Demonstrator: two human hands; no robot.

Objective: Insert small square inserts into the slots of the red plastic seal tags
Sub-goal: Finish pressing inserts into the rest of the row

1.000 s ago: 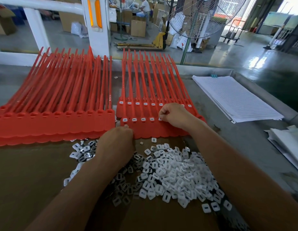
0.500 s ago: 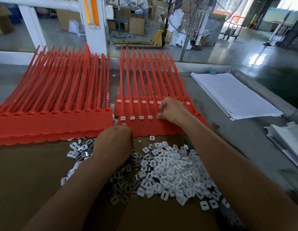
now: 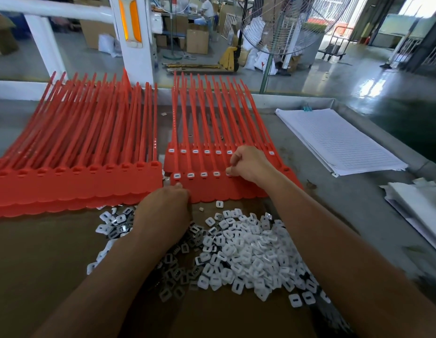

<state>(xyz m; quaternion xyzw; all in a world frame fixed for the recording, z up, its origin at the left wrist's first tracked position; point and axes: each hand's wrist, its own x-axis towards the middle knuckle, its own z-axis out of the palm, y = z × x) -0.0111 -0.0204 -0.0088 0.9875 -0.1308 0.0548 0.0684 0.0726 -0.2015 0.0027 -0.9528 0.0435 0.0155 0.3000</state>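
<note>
obs, head view. clock directions taken with 12 as away from the person.

right hand [image 3: 251, 164] sits at about 1 o'clock on the front strip of tags [image 3: 224, 191]. its fingers are curled tight, thumb and forefinger pinching a white insert [image 3: 228, 170] at the fifth slot from the left. the other fingers are tucked in.

left hand [image 3: 163, 211] is at 11 o'clock of the pile of inserts [image 3: 248, 252], back of the hand up. its fingertips touch the near left corner of the front strip and are hidden under the knuckles. cannot tell if they hold anything.

change over the last second: the count of filled slots showing on the front strip has stayed at four, and the right hand has not left the fifth slot. the left hand has crept from the pile edge up to the strip.

reading: this insert seems to be taking more than one press, and the left hand now looks to be steadying the strip. slots to 3 o'clock of the hand are covered, state unknown.

back strip [image 3: 204, 156] shows six filled slots. the left batch of tags [image 3: 65, 186], at 10 o'clock, has every visible slot empty, so most of the job remains.

paper stack [image 3: 333, 137] at 2 o'clock, well apart.
</note>
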